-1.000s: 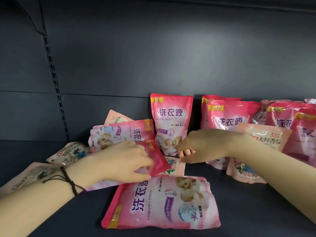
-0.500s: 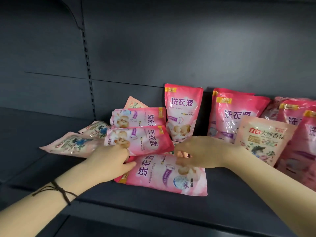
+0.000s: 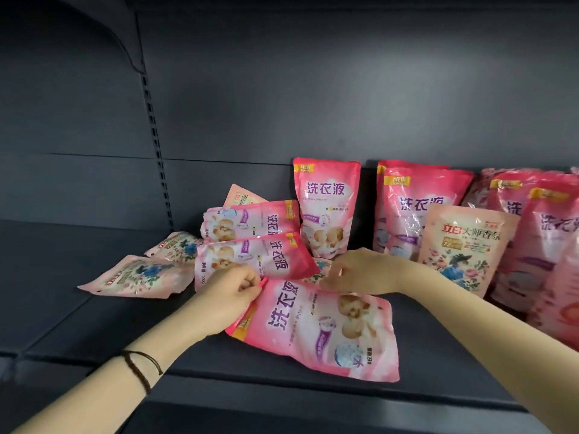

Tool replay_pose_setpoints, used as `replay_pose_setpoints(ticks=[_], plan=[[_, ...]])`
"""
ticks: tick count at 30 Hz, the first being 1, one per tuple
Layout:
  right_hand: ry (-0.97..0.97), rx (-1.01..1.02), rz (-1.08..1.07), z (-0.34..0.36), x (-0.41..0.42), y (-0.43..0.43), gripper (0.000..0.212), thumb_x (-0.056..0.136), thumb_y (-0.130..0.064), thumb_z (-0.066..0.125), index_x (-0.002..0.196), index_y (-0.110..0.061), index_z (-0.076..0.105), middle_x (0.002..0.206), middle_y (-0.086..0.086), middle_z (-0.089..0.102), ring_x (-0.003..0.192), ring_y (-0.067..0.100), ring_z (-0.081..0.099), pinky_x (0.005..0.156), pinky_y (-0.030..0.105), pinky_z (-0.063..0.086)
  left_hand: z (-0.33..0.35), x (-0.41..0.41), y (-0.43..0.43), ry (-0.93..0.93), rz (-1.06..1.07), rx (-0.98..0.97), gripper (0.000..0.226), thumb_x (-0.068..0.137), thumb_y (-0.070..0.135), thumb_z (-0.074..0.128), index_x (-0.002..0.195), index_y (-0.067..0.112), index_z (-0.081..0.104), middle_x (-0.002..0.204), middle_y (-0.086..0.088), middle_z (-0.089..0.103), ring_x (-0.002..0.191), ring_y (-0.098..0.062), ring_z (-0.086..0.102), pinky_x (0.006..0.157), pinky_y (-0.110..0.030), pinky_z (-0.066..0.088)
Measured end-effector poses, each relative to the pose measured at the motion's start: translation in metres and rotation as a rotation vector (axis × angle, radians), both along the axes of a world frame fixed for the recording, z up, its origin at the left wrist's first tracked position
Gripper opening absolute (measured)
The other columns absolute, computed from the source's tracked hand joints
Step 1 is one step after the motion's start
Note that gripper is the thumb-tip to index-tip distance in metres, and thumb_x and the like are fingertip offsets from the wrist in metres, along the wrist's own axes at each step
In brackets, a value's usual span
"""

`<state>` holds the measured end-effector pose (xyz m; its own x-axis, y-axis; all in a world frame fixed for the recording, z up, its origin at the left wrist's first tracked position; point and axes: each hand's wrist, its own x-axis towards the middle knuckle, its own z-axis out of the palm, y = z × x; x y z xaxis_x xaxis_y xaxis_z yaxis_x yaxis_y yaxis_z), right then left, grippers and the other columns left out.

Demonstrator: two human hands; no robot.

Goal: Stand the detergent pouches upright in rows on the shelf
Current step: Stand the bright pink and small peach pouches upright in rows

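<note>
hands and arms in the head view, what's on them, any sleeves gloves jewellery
Both forearms are bare, with no sleeves in view. The left hand has a thin dark brown cord bracelet of a few strands at its wrist. The right hand shows no glove, ring, watch or band.

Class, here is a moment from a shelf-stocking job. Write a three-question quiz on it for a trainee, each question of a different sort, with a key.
1. True or false: the pink detergent pouch nearest the front edge of the shelf stands upright.
2. What does the left hand pinch? A. a bottle cap. B. the edge of that pink detergent pouch. C. a price label.
3. Fill in: the dark wrist cord is worn on the ___ arm.

Key: 1. False, it lies flat. 2. B. 3. left.
</note>
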<state>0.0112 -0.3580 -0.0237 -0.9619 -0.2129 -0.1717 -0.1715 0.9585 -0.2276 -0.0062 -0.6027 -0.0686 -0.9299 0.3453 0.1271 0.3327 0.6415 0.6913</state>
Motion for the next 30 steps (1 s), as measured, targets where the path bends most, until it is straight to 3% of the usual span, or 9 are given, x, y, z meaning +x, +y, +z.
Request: replay_pose_setpoints(ticks=[3,6,9,11,16,19,23,26,30], plan=[[-0.092,-0.297,-0.026,-0.003,-0.001,-0.005,0.043,0.093,-0.053,0.048,0.085,-0.014,0.066,0.09,0.004,0.069,0.083,0.012,0.064,0.08,0.032,0.054,0.024,0.007,0.014,0.103,-0.061,0.096,0.012,0.096,0.017,0.053,0.085,0.018,0.059,0.072,0.002,0.068,0.065,-0.012,0.061,0.067,-0.031,0.048],[-0.155,-0.799,-0.153,-0.007,0.002,-0.001,0.016,0.092,-0.033,0.06,0.094,-0.02,0.069,0.1,0.002,0.072,0.095,0.018,0.069,0.09,0.035,0.054,0.044,0.009,0.03,0.221,-0.124,0.17,0.016,0.096,0.016,0.052,0.081,0.02,0.056,0.066,0.005,0.065,0.054,0.002,0.054,0.054,-0.013,0.04],[-0.118,-1.292,-0.189,-0.003,0.017,0.012,0.008,0.083,-0.016,0.068,0.077,-0.016,0.073,0.088,0.008,0.073,0.082,0.021,0.072,0.074,0.033,0.059,0.064,0.007,0.043,0.293,-0.133,0.27,0.015,0.096,0.014,0.053,0.081,0.019,0.055,0.056,0.016,0.06,0.048,0.005,0.05,0.05,-0.009,0.036],[-0.041,-1.453,-0.165,0.002,0.029,0.023,0.007,0.078,-0.014,0.069,0.071,-0.013,0.071,0.081,0.009,0.072,0.073,0.021,0.071,0.064,0.03,0.058,0.079,0.007,0.053,0.331,-0.135,0.344,0.011,0.095,0.012,0.054,0.084,0.015,0.057,0.054,0.015,0.058,0.045,0.005,0.048,0.048,-0.009,0.035],[0.248,-1.622,-0.088,-0.001,0.058,0.045,0.009,0.079,-0.019,0.069,0.071,-0.015,0.065,0.078,0.006,0.068,0.069,0.018,0.066,0.063,0.028,0.057,0.104,0.022,0.086,0.459,-0.162,0.484,0.003,0.088,0.017,0.066,0.087,0.015,0.067,0.071,0.006,0.071,0.06,0.001,0.061,0.057,-0.009,0.046],[0.454,-1.691,-0.156,-0.016,0.07,0.058,0.009,0.08,-0.022,0.067,0.072,-0.02,0.063,0.08,0.002,0.066,0.071,0.017,0.064,0.067,0.033,0.056,0.1,0.034,0.109,0.509,-0.2,0.524,0.006,0.086,0.018,0.068,0.092,0.021,0.066,0.086,0.012,0.07,0.083,0.005,0.064,0.072,-0.005,0.046],[0.63,-1.805,-0.304,-0.039,0.083,0.093,0.016,0.084,-0.026,0.064,0.069,-0.025,0.058,0.084,-0.004,0.068,0.078,0.013,0.067,0.072,0.033,0.058,0.07,0.032,0.138,0.293,-0.219,0.537,0.046,0.085,0.024,0.07,0.128,0.02,0.053,0.121,0.01,0.06,0.105,-0.002,0.059,0.087,-0.014,0.047],[0.649,-1.87,-0.331,-0.046,0.088,0.116,0.015,0.086,-0.026,0.062,0.073,-0.023,0.054,0.087,-0.004,0.068,0.083,0.011,0.066,0.071,0.028,0.058,0.038,0.032,0.164,0.079,-0.249,0.417,0.055,0.087,0.028,0.067,0.136,0.017,0.046,0.129,0.002,0.056,0.108,-0.008,0.058,0.089,-0.021,0.047],[0.64,-1.482,-0.419,-0.045,0.095,0.135,0.011,0.096,-0.027,0.054,0.09,-0.019,0.058,0.093,0.001,0.068,0.086,0.013,0.064,0.074,0.026,0.054,0.005,0.042,0.193,0.024,-0.292,0.246,0.03,0.09,0.035,0.062,0.117,0.021,0.058,0.112,0.007,0.065,0.1,-0.01,0.063,0.085,-0.036,0.056]])
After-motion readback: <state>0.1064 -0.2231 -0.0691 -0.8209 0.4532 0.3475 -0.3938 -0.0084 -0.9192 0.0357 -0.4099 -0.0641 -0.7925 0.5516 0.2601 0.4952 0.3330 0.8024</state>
